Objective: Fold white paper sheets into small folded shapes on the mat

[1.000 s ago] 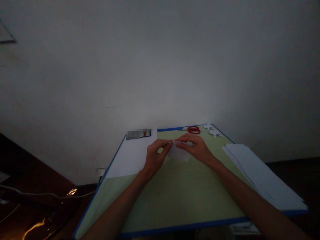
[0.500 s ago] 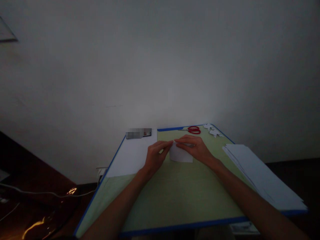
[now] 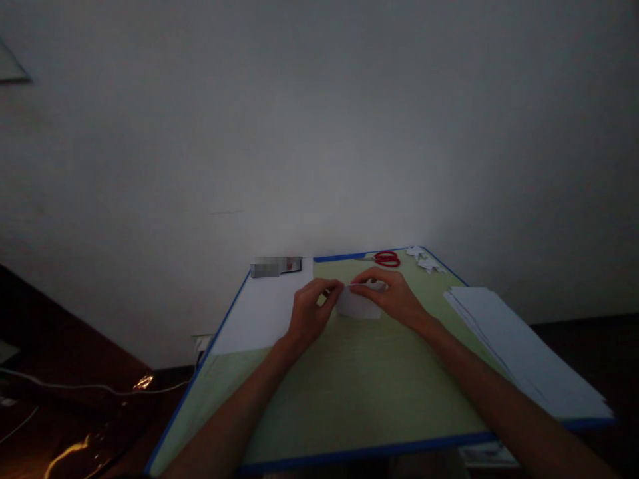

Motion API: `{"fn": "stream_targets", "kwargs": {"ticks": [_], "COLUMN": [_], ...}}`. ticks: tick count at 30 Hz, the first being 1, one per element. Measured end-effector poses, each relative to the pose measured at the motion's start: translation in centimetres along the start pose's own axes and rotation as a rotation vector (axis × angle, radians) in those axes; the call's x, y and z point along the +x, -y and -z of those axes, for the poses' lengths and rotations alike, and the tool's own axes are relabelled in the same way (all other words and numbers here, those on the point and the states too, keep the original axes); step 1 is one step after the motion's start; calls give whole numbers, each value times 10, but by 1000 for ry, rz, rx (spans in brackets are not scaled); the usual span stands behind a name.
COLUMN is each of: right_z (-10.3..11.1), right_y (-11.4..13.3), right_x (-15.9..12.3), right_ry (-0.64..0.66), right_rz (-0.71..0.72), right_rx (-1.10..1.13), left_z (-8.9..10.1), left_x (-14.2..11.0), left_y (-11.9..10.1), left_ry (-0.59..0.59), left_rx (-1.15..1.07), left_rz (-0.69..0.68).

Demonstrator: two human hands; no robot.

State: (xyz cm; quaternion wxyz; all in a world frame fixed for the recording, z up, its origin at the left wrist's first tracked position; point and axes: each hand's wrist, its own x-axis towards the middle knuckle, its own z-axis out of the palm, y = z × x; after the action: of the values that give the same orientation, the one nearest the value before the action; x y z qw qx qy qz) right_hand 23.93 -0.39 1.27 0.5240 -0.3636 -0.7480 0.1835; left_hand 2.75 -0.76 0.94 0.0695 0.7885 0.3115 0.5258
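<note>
A small piece of white paper [image 3: 358,305] is held over the middle of the table, its lower part hanging toward me. My left hand [image 3: 312,309] pinches its upper left edge between thumb and fingers. Close beside it, my right hand [image 3: 387,293] pinches the upper edge with the thumb below and the index finger arched above. The fingertips of both hands nearly meet. Behind my right hand lie red-handled scissors [image 3: 386,259], handles to the right.
The light green table [image 3: 349,399] has a blue edge and stands against a wall. A large white sheet [image 3: 264,313] lies at left, with a phone-like object [image 3: 293,265] on it. White paper scraps [image 3: 428,264] sit at the far right corner. A paper stack [image 3: 529,352] lies at right.
The small paper's hanging part has swung and tilted slightly between frames. My right fingers are a little more arched and slightly farther from the left fingertips. Both hands keep hold of it.
</note>
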Motion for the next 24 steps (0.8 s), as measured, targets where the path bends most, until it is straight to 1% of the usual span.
{"fn": "stream_targets", "kwargs": {"ticks": [7, 11, 16, 20, 24], "right_z": [2, 1, 1, 2, 0], "right_y": [2, 2, 1, 1, 3], "right_x": [2, 0, 0, 1, 0], "right_ry": [-28, -39, -51, -93, -132], "right_rz": [148, 172, 248, 282, 275], "right_rx": [-109, -115, -210, -235, -250], "left_z": [1, 0, 1, 0, -2], "left_x": [1, -1, -1, -1, -2], "left_y": [-4, -4, -3, -2, -4], "left_ry": [-7, -29, -44, -67, -102], "left_rx": [52, 88, 138, 158, 174], "left_rz": [-32, -63, -131, -134, -127]}}
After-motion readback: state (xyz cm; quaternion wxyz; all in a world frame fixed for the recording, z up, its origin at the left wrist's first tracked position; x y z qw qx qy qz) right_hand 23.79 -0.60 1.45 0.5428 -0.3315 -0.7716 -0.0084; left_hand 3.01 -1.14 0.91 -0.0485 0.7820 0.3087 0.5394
